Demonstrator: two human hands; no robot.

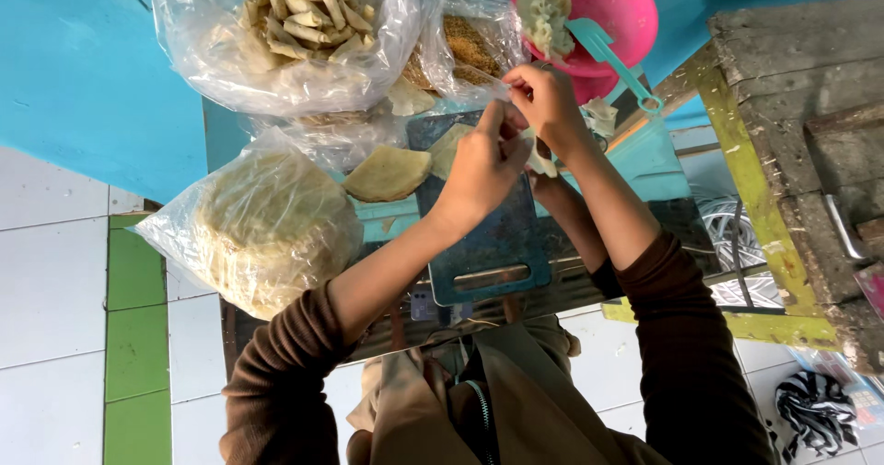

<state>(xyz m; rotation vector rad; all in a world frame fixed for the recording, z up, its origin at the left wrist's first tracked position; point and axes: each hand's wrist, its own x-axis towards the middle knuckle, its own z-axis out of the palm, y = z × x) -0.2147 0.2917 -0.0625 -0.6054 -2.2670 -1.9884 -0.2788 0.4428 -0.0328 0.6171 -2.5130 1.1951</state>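
My left hand [481, 163] and my right hand [545, 104] meet above a blue cutting board [479, 235], both pinching a thin pale wrapper [537, 155] that hangs between the fingers. Folded round wrappers [388, 172] lie on the board's far left corner. A pink bowl [619, 6] with pale filling and a teal spatula [608, 55] stands just beyond my right hand.
A clear bag of rolled pieces [304, 23] sits at the back left, a bag of brown crumbs [468, 46] beside it, and a big bag of stacked round wrappers [262, 226] at the left. A worn wooden bench [801, 106] stands on the right. White and green floor tiles lie below.
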